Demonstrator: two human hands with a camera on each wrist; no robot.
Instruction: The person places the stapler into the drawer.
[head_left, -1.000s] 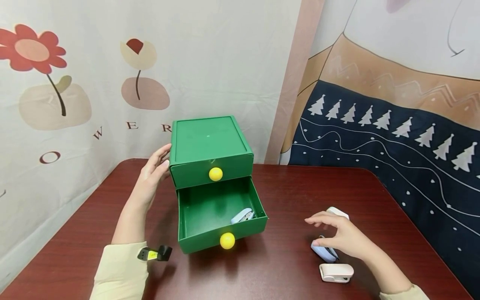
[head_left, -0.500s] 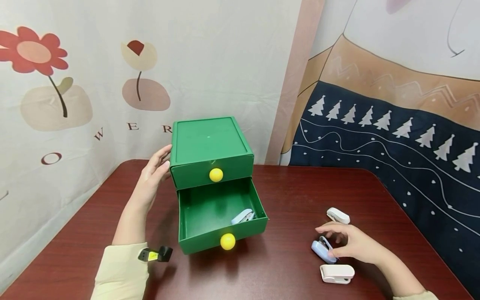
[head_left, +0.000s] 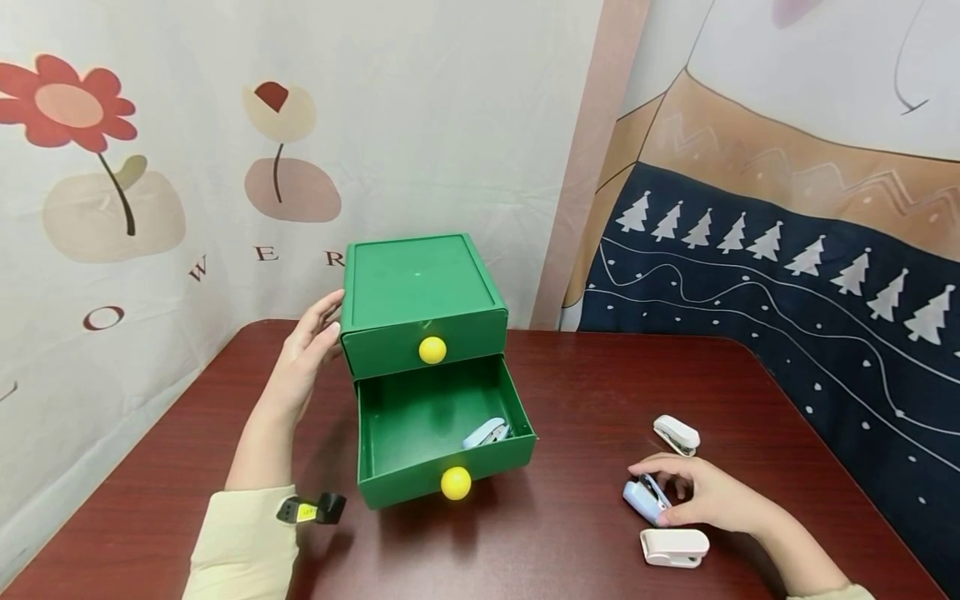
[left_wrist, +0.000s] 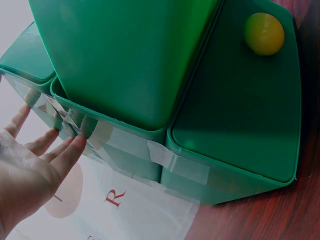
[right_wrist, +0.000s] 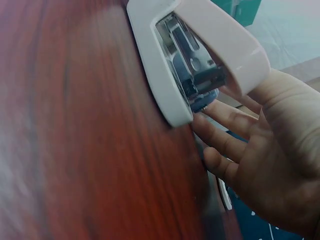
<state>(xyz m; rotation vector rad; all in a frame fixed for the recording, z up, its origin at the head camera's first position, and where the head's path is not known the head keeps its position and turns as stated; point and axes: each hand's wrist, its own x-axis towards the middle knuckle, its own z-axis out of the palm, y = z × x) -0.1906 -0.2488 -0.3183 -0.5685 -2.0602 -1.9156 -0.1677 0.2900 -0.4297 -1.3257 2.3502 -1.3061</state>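
A green cabinet (head_left: 420,279) with yellow knobs has its lower drawer (head_left: 401,483) pulled out, and a light-blue stapler (head_left: 482,433) lies inside. My left hand (head_left: 303,354) rests its extended fingertips against the cabinet's left side, over clear tape in the left wrist view. On the right, my right hand (head_left: 712,496) pinches a second blue stapler (head_left: 641,502) between thumb and fingers, low at the tabletop. Just in front of it lies a pale pink stapler (head_left: 671,547), which hides most of the blue one in the right wrist view.
A white stapler (head_left: 677,433) lies behind my right hand on the dark red wooden table (head_left: 570,533). Printed cloths (head_left: 450,125) hang behind the table and along its right side. A black band with a yellow label (head_left: 307,509) is on my left sleeve.
My right hand has come down and toward me from above the staplers, and its thumb and fingers have closed on the blue stapler. My left hand and the drawer stay put.
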